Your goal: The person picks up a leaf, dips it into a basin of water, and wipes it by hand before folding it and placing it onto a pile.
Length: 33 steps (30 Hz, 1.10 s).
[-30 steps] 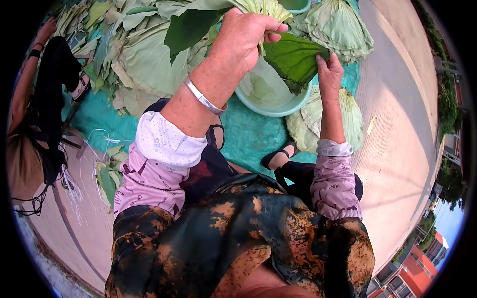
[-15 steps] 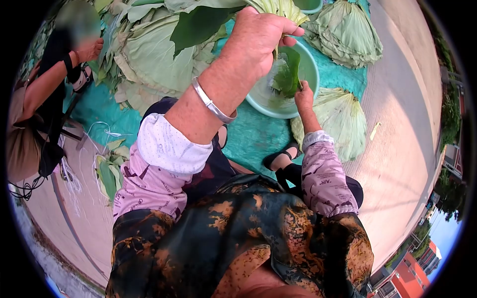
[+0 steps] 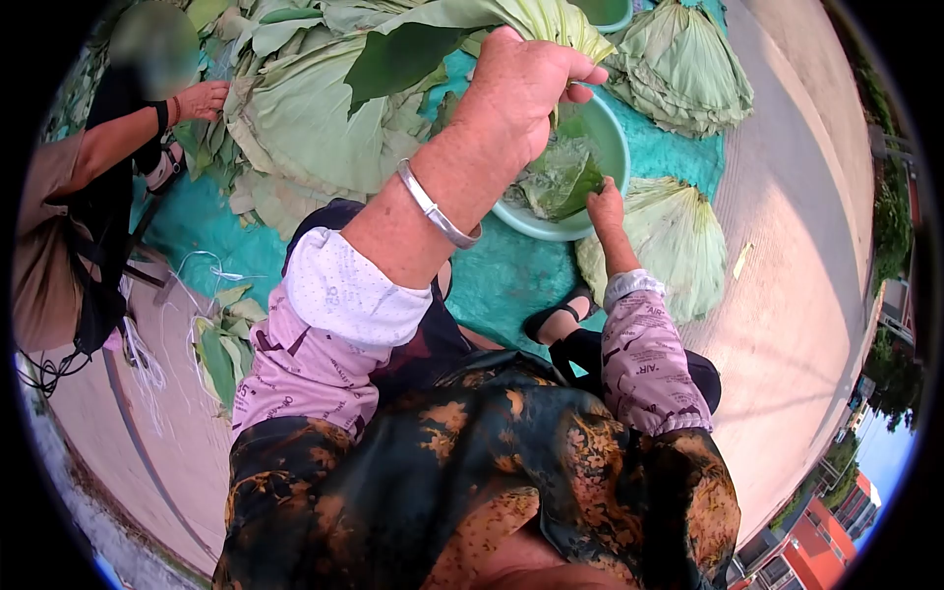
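Note:
My left hand (image 3: 519,96), raised with a silver bangle on the wrist, is closed around the gathered pale ends of a bundle of large green leaves (image 3: 556,28) that look like lotus leaves. Its dark green flap hangs to the left. Lower right, my right hand (image 3: 607,206) pinches the edge of a single wet leaf (image 3: 562,184). That leaf lies spread inside a light green basin (image 3: 551,233), which seems to hold water. My left hand and forearm hide part of the basin.
Fanned leaf bundles lie right of the basin, one upper (image 3: 683,74) and one lower (image 3: 659,241). A big leaf pile (image 3: 315,128) covers the upper left of the teal sheet (image 3: 501,280). A co-worker's hand (image 3: 202,100) touches it. White string (image 3: 146,364) lies lower left.
The leaf in the basin has gone from standing folded to lying spread out. The co-worker's hand has moved right to the leaf pile. My left hand has shifted slightly right and down.

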Each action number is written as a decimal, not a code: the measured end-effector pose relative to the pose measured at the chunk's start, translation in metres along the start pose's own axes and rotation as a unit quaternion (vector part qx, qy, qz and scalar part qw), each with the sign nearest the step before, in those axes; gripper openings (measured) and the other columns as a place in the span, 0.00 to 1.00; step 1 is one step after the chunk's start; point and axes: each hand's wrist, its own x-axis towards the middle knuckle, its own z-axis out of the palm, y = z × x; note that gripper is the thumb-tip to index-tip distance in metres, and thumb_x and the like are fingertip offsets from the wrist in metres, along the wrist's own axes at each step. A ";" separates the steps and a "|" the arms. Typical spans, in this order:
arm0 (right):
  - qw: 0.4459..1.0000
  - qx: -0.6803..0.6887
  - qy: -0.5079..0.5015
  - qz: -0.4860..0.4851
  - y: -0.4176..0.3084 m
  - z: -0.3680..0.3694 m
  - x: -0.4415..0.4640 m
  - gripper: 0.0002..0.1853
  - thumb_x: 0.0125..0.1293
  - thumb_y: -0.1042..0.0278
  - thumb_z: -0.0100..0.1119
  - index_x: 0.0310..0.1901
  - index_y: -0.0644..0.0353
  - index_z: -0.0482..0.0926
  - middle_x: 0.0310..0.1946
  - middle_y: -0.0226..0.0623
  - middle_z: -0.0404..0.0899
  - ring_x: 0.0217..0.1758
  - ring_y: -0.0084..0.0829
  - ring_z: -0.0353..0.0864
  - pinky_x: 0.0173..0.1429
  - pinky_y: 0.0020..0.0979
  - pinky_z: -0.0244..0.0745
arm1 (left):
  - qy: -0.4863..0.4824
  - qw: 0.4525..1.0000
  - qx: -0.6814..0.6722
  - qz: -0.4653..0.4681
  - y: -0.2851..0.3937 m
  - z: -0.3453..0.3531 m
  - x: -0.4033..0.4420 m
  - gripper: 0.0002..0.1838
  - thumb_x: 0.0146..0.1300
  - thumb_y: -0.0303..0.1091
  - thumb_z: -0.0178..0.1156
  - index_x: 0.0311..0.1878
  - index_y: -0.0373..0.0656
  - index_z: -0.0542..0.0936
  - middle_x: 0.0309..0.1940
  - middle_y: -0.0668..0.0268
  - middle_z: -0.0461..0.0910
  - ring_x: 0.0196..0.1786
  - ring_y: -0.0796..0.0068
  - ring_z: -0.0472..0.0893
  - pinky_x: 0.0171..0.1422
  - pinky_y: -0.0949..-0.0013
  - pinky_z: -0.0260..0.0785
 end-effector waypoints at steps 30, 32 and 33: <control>0.933 0.358 -0.017 0.008 -0.065 -0.173 0.039 0.17 0.51 0.77 0.50 0.46 0.59 0.69 0.31 0.36 0.75 0.21 0.29 0.76 0.15 0.27 0.74 | -0.029 0.994 -0.105 0.013 0.008 -0.002 -0.003 0.09 0.45 0.18 0.57 0.33 0.31 0.76 0.27 0.57 0.79 0.28 0.68 0.80 0.26 0.70 0.67; 0.928 0.369 -0.048 0.022 -0.078 -0.184 0.027 0.17 0.52 0.76 0.49 0.46 0.59 0.68 0.31 0.36 0.75 0.21 0.29 0.76 0.17 0.27 0.74 | -0.037 0.993 -0.109 0.015 0.008 0.005 -0.003 0.09 0.46 0.18 0.57 0.35 0.32 0.76 0.28 0.58 0.79 0.29 0.67 0.80 0.26 0.71 0.67; 0.927 0.370 -0.062 0.027 -0.081 -0.186 0.022 0.16 0.52 0.75 0.48 0.46 0.59 0.68 0.30 0.36 0.75 0.21 0.28 0.76 0.18 0.27 0.74 | -0.040 0.993 -0.109 0.016 0.008 0.007 -0.004 0.10 0.47 0.18 0.56 0.36 0.32 0.75 0.28 0.58 0.79 0.30 0.67 0.80 0.26 0.71 0.67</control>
